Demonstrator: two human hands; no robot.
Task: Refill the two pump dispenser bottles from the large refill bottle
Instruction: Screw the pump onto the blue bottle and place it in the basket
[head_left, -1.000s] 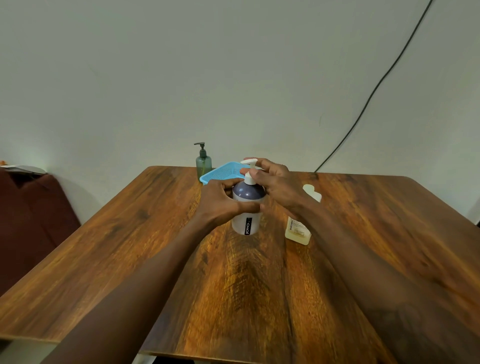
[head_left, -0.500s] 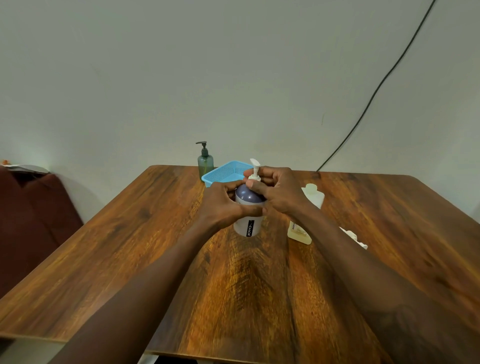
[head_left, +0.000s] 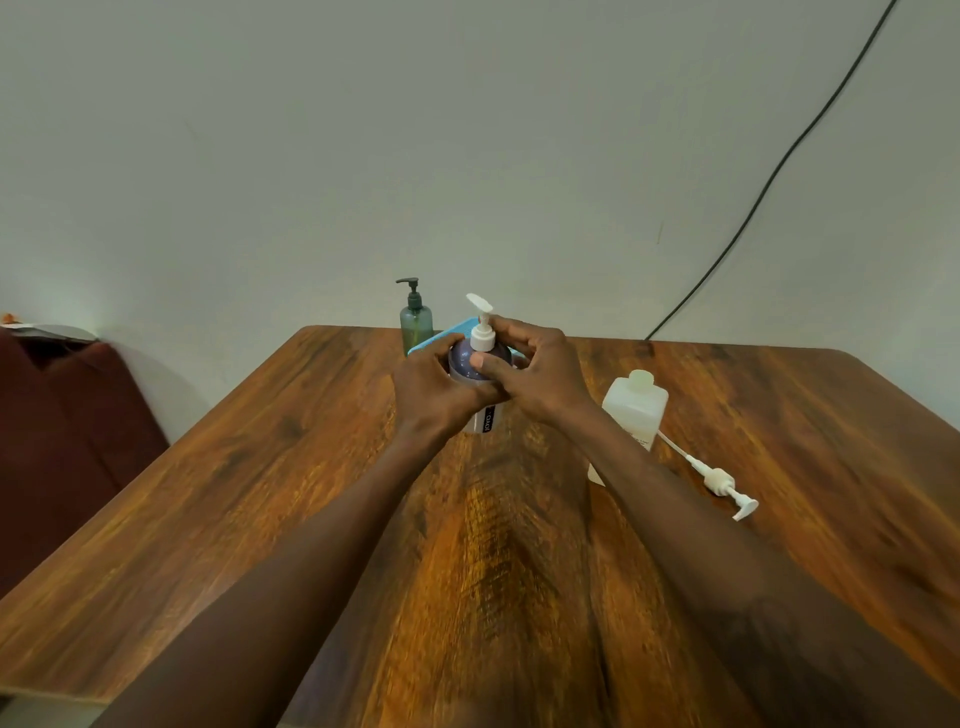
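Purple pump bottle (head_left: 480, 364) is held upright at table (head_left: 260, 467) centre. Its body is wrapped by the left hand (head_left: 434, 387); its white pump collar is pinched by the right hand (head_left: 535, 374). An uncapped pale bottle (head_left: 636, 405) stands right, a loose pump (head_left: 719, 480) lying beside it. A green dispenser (head_left: 415, 319) is set at the far edge.

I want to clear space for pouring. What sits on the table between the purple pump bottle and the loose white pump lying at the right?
In the head view, the open clear bottle stands between the purple pump bottle and the loose white pump.
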